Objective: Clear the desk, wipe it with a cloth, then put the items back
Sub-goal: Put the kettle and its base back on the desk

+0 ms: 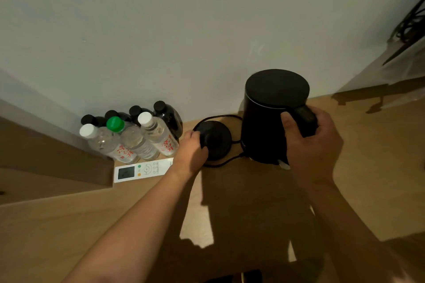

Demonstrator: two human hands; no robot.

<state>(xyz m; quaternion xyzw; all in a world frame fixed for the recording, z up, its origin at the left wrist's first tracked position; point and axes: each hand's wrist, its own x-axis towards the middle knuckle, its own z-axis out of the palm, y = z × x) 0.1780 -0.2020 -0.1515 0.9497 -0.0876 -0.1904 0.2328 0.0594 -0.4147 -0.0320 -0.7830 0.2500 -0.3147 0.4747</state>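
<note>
A black electric kettle (269, 117) stands on the wooden desk (241, 202) near the wall. My right hand (315, 145) grips its handle from the right side. Left of the kettle lies its round black base (218, 138) with a black cord (220, 164) looping around it. My left hand (190, 151) holds the base's left edge, fingers curled over the rim. No cloth is in view.
Several water bottles (128, 138) with white, green and black caps stand in the left corner against the wall. A white remote control (142, 170) lies in front of them. A lower wooden ledge (46, 163) runs along the left. Dark cables (409, 27) hang at the upper right.
</note>
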